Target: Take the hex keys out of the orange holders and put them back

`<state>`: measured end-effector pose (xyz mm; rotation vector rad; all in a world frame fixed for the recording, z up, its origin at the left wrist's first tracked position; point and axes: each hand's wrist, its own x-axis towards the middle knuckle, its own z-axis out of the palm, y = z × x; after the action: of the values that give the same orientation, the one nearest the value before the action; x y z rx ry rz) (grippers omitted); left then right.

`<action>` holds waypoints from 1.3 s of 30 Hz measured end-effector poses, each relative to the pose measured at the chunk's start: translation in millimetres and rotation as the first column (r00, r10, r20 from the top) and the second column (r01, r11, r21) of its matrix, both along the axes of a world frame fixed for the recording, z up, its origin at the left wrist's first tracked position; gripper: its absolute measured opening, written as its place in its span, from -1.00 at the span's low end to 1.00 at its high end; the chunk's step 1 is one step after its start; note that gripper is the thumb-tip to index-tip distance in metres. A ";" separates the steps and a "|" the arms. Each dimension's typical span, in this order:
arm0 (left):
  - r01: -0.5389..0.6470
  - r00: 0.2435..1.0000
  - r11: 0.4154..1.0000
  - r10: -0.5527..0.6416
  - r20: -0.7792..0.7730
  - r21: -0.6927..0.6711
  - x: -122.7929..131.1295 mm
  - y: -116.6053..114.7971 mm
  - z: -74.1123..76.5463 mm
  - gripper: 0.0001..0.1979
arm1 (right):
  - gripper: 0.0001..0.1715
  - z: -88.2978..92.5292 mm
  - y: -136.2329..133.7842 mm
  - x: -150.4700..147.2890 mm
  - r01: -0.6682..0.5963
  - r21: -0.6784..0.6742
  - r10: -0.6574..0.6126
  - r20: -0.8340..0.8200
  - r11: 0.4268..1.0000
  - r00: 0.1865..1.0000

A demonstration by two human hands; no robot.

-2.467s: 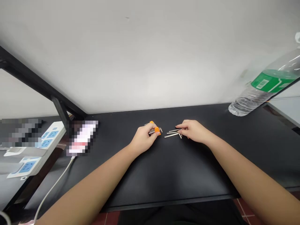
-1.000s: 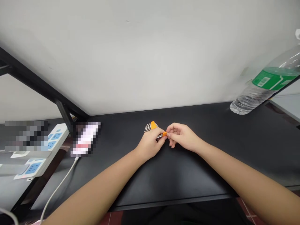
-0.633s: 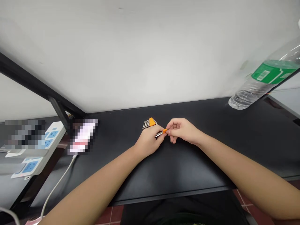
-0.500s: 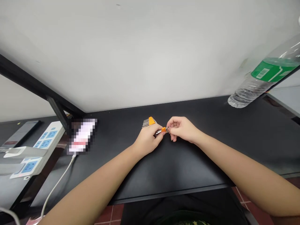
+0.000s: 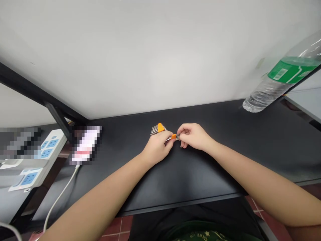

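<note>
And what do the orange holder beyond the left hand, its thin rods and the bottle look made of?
Orange holder: probably plastic, smooth and evenly coloured. Thin rods: likely metal, with a silvery sheen. Bottle: seemingly thin plastic, glossy, see-through and ribbed near its base.

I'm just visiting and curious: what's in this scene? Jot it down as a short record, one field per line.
Left hand: pinches an orange clip holding metal rods
Right hand: fingertips closed at the rods' right ends
Second orange clip: just beyond the left hand, bearing a row of rods; contact unclear
Surface: black table
Far right: clear bottle, green label
Left side: white power strip
</note>
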<state>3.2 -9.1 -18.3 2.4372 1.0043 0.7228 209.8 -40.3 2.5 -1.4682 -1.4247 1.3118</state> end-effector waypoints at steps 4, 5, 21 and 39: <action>-0.009 1.000 1.000 0.009 -0.001 0.029 -2.4 1.0 -1.7 -0.88 | -0.93 0.6 3.0 4.0 -0.031 -0.104 0.004 -0.252 0.994 0.968; -0.005 1.000 0.999 0.005 0.000 0.040 -2.8 1.0 -1.7 -0.88 | -0.88 1.1 3.4 5.1 -0.043 -0.115 0.007 -0.296 0.992 0.955; 0.068 0.994 0.977 -0.083 0.067 0.204 -3.7 4.6 2.5 -0.91 | -0.70 -7.6 11.9 19.2 -0.144 -0.197 -0.006 -0.608 0.970 0.794; -0.090 0.934 0.995 0.102 0.343 -0.048 -9.7 15.3 3.0 -0.92 | -0.72 -7.6 25.5 49.4 0.079 -0.193 -0.173 -0.534 0.978 0.827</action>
<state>-6.4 6.2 -15.3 2.1423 0.9869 1.1133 259.3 -14.9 -5.1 -1.1225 -0.8432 1.6267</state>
